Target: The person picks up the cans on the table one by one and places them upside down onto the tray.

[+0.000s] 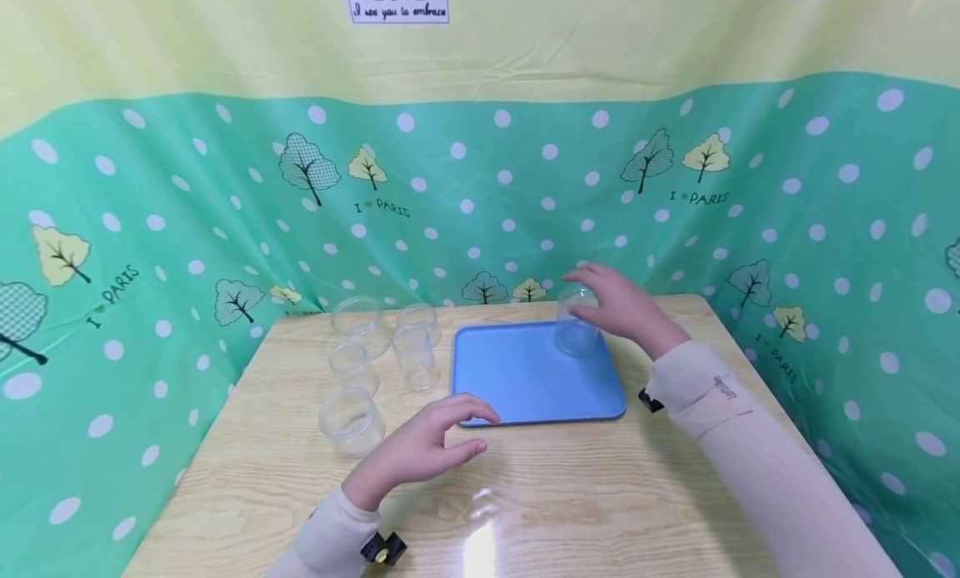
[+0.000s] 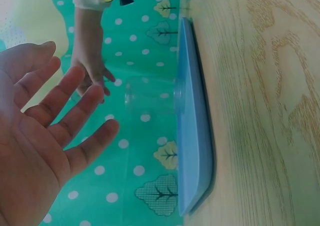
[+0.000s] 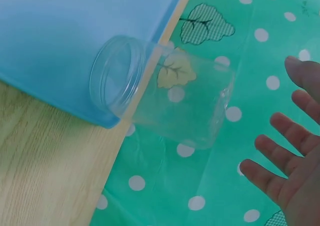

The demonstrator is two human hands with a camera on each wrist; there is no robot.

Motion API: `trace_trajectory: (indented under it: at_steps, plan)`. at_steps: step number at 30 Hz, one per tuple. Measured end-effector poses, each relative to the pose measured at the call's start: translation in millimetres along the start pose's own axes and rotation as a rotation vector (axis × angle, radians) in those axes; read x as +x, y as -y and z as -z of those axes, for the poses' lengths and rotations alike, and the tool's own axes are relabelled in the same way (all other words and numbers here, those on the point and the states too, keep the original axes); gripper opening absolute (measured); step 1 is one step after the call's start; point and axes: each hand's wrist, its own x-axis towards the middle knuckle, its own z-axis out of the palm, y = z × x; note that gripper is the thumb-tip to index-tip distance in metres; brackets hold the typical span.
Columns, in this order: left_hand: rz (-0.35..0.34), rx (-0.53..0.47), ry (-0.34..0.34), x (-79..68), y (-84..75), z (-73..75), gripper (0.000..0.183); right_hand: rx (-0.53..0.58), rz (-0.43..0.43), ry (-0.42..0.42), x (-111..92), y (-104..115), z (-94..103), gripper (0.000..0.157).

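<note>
A clear plastic jar stands at the far right corner of the blue tray. In the right wrist view the jar has its threaded rim down on the tray. My right hand is beside the jar's upper part, fingers spread; the right wrist view shows a gap between the hand and the jar. Over the table, by the tray's near left corner, hovers my left hand. Its fingers are loosely extended and hold nothing, as the left wrist view of the hand confirms.
Several clear jars of different sizes stand left of the tray, among them a wide one in front, a tall narrow one and a large one behind. A patterned curtain surrounds the wooden table.
</note>
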Motion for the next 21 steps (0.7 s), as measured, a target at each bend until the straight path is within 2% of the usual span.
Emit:
trace_trajectory:
  at_steps: [4, 11, 21]
  plan:
    - [-0.002, 0.001, 0.0, -0.2, -0.4, 1.3, 0.039, -0.007, 0.048, -0.068, -8.3, 6.7, -0.3, 0.056]
    - [0.006, 0.011, -0.008, -1.3, 0.3, 2.5, 0.034, -0.009, 0.093, -0.114, -25.3, 14.6, -1.0, 0.055]
    - [0.0, 0.02, -0.012, -2.1, 1.0, 4.4, 0.032, 0.032, 0.198, -0.23, -49.7, 27.5, -2.2, 0.05]
